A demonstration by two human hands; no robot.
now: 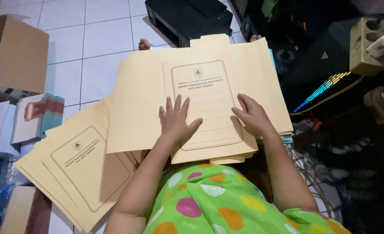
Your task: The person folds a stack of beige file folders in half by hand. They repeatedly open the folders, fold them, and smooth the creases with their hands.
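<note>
Both the left hand and the right hand lie flat, fingers spread, gripping nothing, on the top folder beside a folder stack.

White floor tiles spread ahead of me. A black printer sits at the far edge, a cardboard box to my left. Dark clutter and cables crowd my right, with a rainbow-lit strip.

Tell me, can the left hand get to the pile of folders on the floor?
Probably yes. The left hand lies flat on the top folder, and the pile of folders sits right beside it on that side, with nothing between them.
</note>
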